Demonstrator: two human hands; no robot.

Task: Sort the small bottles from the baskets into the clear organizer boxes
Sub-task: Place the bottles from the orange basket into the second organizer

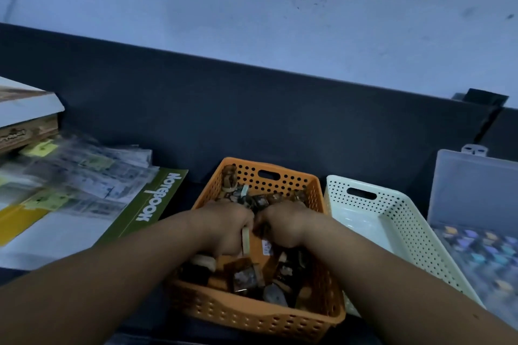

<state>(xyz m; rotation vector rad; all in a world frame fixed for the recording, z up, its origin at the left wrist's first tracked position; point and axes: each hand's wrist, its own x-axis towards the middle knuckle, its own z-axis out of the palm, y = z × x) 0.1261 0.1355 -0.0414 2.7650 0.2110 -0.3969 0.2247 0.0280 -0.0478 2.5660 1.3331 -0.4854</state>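
My left hand (227,228) and right hand (283,225) sat, fingers curled, among small brown bottles (246,279) in the orange perforated plastic basket (252,315) (gripping any? I couldn't tell); a blind handful could spill.

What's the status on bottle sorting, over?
Left hand and right hand down in orange basket among small bottles, grip unclear. Clear organizer box right, lid up. White basket between.

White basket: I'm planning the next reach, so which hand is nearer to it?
Right. The right hand is in the orange basket, on the side toward the white basket; the left hand is beyond it, farther left.
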